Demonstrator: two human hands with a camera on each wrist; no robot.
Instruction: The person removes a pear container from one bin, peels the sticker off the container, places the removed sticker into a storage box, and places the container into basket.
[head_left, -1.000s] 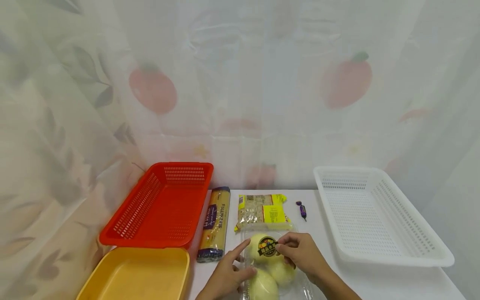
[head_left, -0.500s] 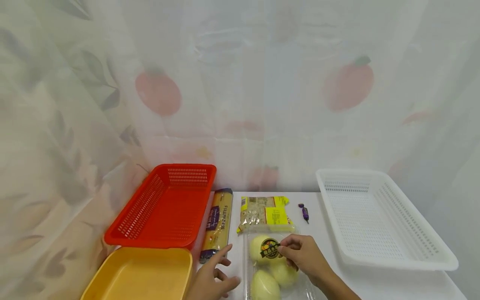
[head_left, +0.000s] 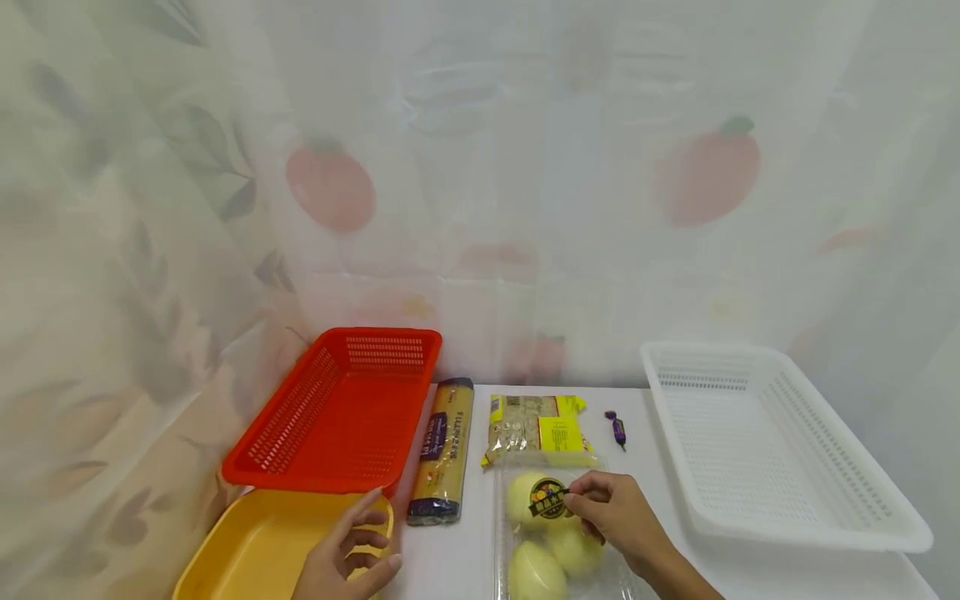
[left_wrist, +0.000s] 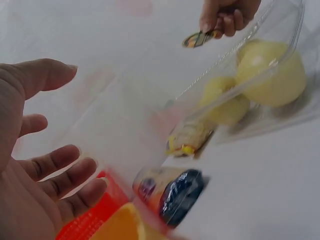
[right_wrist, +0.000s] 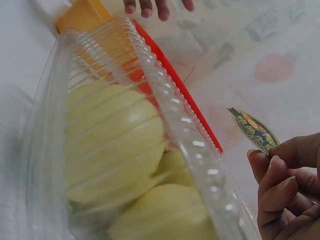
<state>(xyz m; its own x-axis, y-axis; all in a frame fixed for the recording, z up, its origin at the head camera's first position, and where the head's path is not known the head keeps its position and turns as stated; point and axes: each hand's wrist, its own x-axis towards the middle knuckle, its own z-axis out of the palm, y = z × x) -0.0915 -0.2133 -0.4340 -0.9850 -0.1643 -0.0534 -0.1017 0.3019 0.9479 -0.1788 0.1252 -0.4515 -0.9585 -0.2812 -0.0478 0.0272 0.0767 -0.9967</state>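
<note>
My right hand (head_left: pixel 618 515) pinches the end of a round black fruit sticker (head_left: pixel 548 498) between thumb and index finger. In the right wrist view the sticker (right_wrist: pixel 252 131) stands apart from the box. Under it lies a clear plastic box (right_wrist: pixel 170 95) holding several pale yellow-green round fruits (head_left: pixel 537 571). My left hand (head_left: pixel 347 550) hovers above the yellow bin (head_left: pixel 251 533), its fingers spread and loosely bent, holding nothing. The left wrist view shows the same relaxed left hand (left_wrist: pixel 37 165) away from the box.
A red basket (head_left: pixel 360 417) stands behind the yellow bin. Beside it lie a spaghetti pack (head_left: pixel 444 454), a yellow-and-clear food packet (head_left: pixel 525 423) and a purple wrapped candy (head_left: pixel 617 431). A white basket (head_left: pixel 750 450) occupies the right side of the table.
My left hand has let go of the box and moved left over the yellow bin. My right hand keeps pinching the sticker in nearly the same place.
</note>
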